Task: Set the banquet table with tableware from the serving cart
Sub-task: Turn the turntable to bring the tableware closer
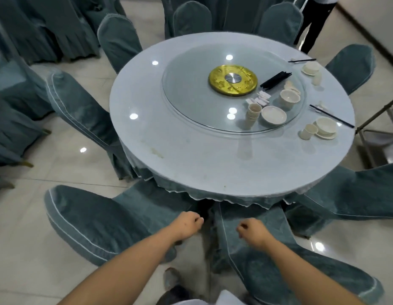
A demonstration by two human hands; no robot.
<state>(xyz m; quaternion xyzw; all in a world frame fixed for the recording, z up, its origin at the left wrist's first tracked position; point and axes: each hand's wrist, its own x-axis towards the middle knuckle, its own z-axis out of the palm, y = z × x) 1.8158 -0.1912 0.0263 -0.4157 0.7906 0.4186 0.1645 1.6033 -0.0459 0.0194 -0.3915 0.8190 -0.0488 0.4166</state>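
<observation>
glossy pale tiled floor mirrors ceiling lights; teal-covered chairs ring the round table, more draped chairs behind.

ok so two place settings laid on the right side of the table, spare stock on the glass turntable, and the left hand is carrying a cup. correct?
Not quite. The left hand carries nothing; its fingers are curled on empty air, as are those of the right hand. The rest stands: two place settings on the right side, spare stock on the glass turntable. The head view shows it.
</observation>
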